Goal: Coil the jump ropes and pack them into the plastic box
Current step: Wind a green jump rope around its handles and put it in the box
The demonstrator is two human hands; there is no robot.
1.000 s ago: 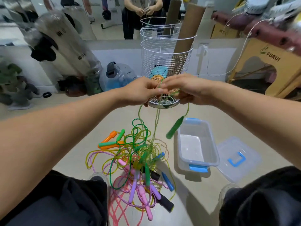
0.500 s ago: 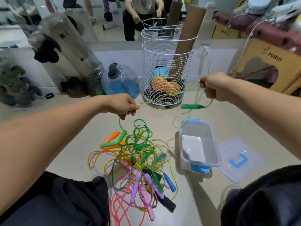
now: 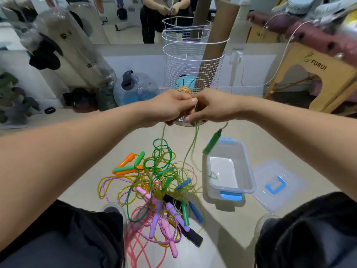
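Left hand [image 3: 170,107] and right hand [image 3: 212,107] met, both pinching green jump rope [image 3: 190,149]; green handle [image 3: 212,142] dangled above plastic box [image 3: 249,171].

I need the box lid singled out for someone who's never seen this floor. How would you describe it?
Start at the white wire basket standing at the back, then drop to the clear plastic box on the floor in front of it. The lid lies flat just right of that box: a clear flat panel with one blue handle at its centre, unlike the deep, open box.

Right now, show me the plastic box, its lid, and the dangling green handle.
plastic box [image 3: 249,163]: head view, right wall.
lid [image 3: 289,172]: head view, clear panel.
green handle [image 3: 212,141]: head view, mid-shaft.
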